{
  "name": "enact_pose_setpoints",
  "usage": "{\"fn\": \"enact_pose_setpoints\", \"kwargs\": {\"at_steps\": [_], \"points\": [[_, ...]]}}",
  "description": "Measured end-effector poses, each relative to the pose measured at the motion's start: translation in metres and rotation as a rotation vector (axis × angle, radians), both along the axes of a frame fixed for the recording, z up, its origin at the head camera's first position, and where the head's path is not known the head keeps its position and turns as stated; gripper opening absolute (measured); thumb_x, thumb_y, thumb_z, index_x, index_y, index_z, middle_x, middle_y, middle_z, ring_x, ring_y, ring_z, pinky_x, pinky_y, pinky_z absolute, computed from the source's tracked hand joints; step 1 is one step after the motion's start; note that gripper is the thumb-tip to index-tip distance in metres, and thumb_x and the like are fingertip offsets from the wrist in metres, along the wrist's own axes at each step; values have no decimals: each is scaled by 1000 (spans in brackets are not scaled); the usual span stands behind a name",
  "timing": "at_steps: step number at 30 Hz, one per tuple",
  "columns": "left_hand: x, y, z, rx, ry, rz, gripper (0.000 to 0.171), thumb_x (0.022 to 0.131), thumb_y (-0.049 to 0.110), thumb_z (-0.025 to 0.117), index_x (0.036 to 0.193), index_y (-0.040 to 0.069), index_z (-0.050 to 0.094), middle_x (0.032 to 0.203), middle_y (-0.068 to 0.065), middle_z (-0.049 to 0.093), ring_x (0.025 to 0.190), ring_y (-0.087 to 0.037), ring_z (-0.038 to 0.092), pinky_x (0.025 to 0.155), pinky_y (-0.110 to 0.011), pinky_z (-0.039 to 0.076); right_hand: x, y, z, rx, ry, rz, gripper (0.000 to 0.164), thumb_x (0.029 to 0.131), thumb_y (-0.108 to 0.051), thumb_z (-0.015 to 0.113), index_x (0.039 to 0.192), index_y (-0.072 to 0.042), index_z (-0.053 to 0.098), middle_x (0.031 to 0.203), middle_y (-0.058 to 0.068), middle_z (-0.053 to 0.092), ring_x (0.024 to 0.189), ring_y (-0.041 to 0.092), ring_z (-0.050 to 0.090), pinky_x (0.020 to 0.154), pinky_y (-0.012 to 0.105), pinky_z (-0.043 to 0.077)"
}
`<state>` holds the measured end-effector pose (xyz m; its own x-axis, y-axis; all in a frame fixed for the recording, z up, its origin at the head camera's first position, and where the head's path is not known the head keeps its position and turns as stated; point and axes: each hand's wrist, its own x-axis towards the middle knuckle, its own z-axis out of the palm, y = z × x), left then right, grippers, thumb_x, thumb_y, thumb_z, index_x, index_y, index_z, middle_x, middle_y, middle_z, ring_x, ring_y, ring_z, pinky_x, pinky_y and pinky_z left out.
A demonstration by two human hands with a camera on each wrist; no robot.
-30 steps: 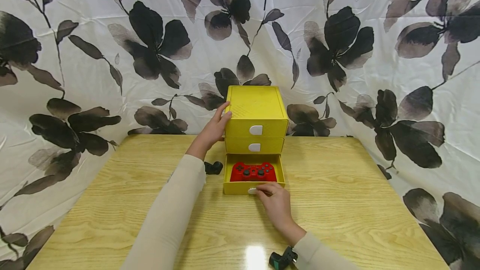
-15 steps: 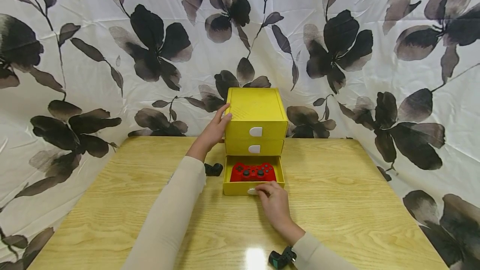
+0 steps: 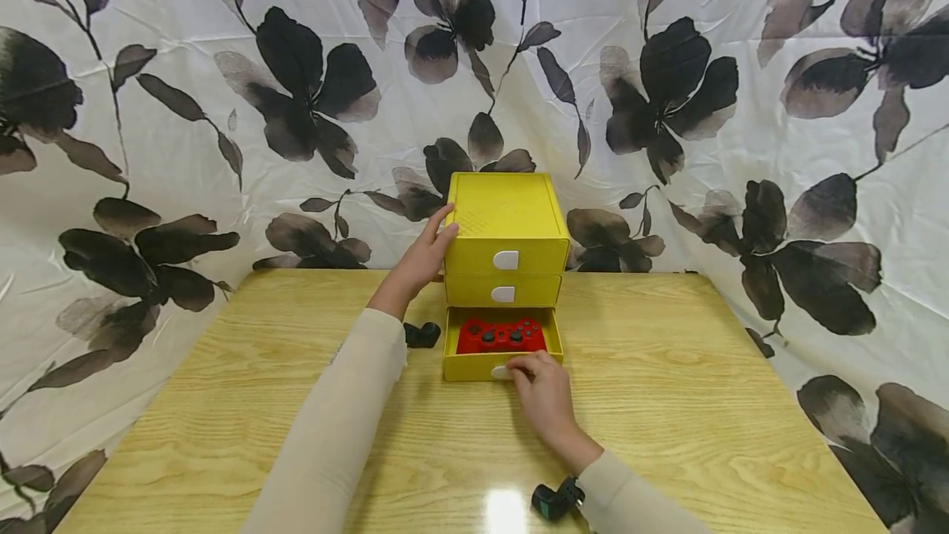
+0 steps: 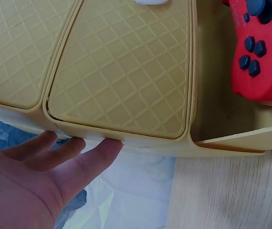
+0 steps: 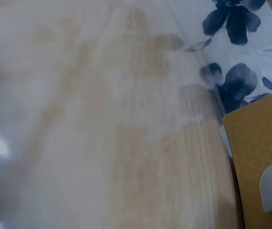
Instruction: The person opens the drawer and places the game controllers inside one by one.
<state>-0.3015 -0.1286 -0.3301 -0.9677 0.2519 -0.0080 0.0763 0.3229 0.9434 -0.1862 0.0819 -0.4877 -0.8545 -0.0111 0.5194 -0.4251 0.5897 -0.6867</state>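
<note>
A yellow unit of stacked drawers (image 3: pixel 507 204) stands on the table, its bottom drawer (image 3: pixel 467 367) pulled out and the upper two closed. Inside the bottom drawer lies a red game controller (image 3: pixel 502 337) with black sticks, also partly seen in the left wrist view. My left hand (image 3: pixel 418 258) rests against the unit's left side; in the left wrist view its fingers (image 4: pixel 88 160) are extended along that wall. With thumb and fingers, my right hand (image 3: pixel 547 398) pinches the white tab handle (image 3: pixel 500 372) on the bottom drawer's front. A fingertip shows under the tab in the right wrist view.
The wooden table (image 3: pixel 667 402) spreads around the unit on both sides and in front. Directly behind hangs a white floral cloth (image 3: pixel 593 48). Black wrist-worn devices show at the left wrist (image 3: pixel 423 334) and the right wrist (image 3: pixel 556 499).
The bottom drawer has slid slightly inward, with the controller and my right hand moving along with it. My left hand has stayed against the unit's side.
</note>
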Motion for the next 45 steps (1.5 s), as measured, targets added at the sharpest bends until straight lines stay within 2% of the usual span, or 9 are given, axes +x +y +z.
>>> {"fn": "enact_pose_setpoints", "kwargs": {"at_steps": [5, 9, 16, 19, 33, 45], "points": [[3, 0, 2, -3, -2, 5, 57, 104, 46, 33, 155, 38, 9, 160, -18, 17, 142, -43, 29, 99, -69, 39, -5, -1, 3, 8, -1, -6, 8, 82, -2, 73, 86, -8, 77, 83, 2, 68, 77, 15, 65, 68, 23, 54], [-1, -1, 0, 3, -7, 5, 57, 104, 46, 33, 155, 39, 10, 160, -18, 16, 142, -43, 29, 98, -69, 38, -9, -3, 5, 14, -8, -12, 7, 83, -3, 73, 87, -8, 77, 83, 2, 68, 77, 14, 64, 68, 24, 54], [-23, -4, -21, 19, -8, 15, 56, 100, 55, 36, 150, 50, 11, 162, -13, 15, 144, -41, 28, 98, -71, 37, -20, -5, 3, 3, -16, -16, 6, 84, -4, 72, 87, -7, 77, 85, 4, 68, 78, 16, 65, 69, 26, 54], [-26, -4, -26, 15, 8, 25, 56, 98, 60, 36, 149, 54, 13, 162, -11, 16, 143, -40, 29, 97, -70, 38, -26, -5, 2, -12, -29, -17, 6, 84, -4, 73, 87, -7, 77, 85, 4, 69, 79, 16, 66, 69, 25, 54], [-26, -3, -26, -5, 29, 36, 56, 97, 62, 35, 148, 55, 12, 162, -9, 15, 143, -40, 30, 96, -70, 39, -45, -6, 2, -40, -67, -35, 7, 85, -6, 73, 88, -9, 78, 87, 4, 70, 82, 18, 66, 71, 28, 53], [-26, -3, -28, -5, 34, 51, 57, 96, 64, 37, 147, 56, 14, 162, -9, 17, 143, -39, 31, 97, -69, 40, -59, -8, 2, -112, -129, -67, 7, 87, -11, 72, 90, -11, 78, 93, 5, 74, 90, 21, 68, 77, 37, 55]]}}
